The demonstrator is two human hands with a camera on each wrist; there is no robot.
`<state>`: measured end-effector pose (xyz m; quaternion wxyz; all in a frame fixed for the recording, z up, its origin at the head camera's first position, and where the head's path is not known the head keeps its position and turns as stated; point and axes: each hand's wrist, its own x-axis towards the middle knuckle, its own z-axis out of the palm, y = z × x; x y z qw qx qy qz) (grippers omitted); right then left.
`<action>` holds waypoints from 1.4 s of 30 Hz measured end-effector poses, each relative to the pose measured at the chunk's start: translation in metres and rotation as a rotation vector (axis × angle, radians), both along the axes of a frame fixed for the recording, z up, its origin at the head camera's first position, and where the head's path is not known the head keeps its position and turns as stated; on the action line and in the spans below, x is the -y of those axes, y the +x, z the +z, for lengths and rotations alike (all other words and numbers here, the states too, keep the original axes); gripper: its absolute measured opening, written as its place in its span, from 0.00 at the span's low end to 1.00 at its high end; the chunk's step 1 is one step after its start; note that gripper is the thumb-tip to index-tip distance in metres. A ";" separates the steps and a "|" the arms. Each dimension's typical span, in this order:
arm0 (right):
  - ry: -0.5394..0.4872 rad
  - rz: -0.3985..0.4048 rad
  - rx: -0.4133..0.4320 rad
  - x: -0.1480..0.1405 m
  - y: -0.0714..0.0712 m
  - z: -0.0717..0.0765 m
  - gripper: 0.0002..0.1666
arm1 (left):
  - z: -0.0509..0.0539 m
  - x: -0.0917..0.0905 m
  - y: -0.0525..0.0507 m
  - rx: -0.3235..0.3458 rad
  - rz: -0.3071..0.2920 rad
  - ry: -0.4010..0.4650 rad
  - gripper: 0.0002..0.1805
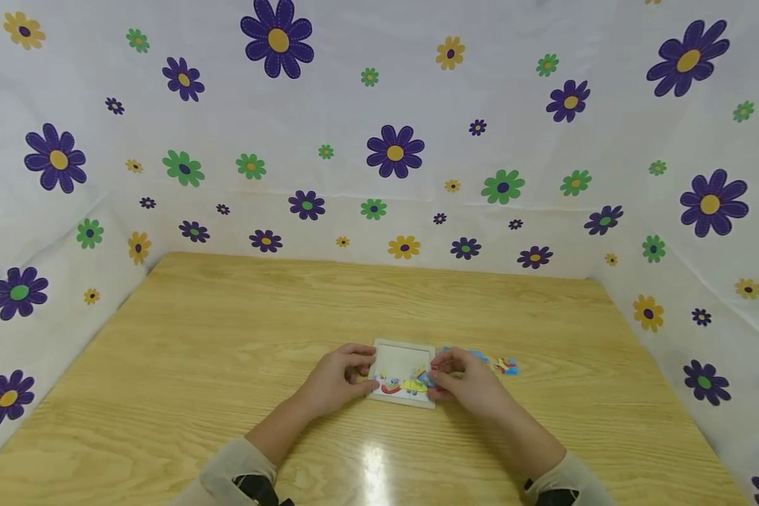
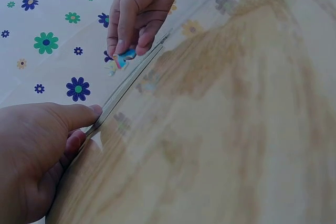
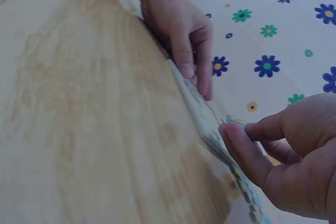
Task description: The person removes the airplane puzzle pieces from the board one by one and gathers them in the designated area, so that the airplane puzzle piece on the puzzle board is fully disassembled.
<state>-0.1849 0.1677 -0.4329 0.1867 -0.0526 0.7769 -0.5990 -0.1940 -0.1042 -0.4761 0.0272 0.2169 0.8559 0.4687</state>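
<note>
Pale-framed rectangular puzzle board sits just below frame centre, its left edge pinched by the left hand, seemingly for steadiness, as the right hand pinches a small blue, multicoloured piece.

Puzzle tray: printed figures too small to make out. Right of tray, loose pieces partly hidden behind right hand. Held piece at tray's right side, mostly covered by that hand. Sleeves, near side of tray, cut by bottom edge; flowered cloth beyond tray, cut at top.
</note>
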 end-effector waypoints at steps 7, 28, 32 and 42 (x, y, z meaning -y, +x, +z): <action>0.024 -0.014 -0.007 -0.029 -0.001 0.006 0.18 | -0.003 -0.002 -0.001 -0.005 -0.005 0.008 0.23; 0.136 -0.182 -0.027 -0.094 0.010 0.007 0.27 | 0.000 0.001 0.001 -0.019 0.002 -0.012 0.23; 0.194 -0.184 -0.028 -0.100 0.012 0.008 0.26 | 0.001 0.001 0.003 0.004 -0.012 0.013 0.22; 0.382 -0.179 -0.099 -0.102 0.014 0.007 0.19 | -0.002 0.002 0.002 -0.001 -0.014 0.000 0.24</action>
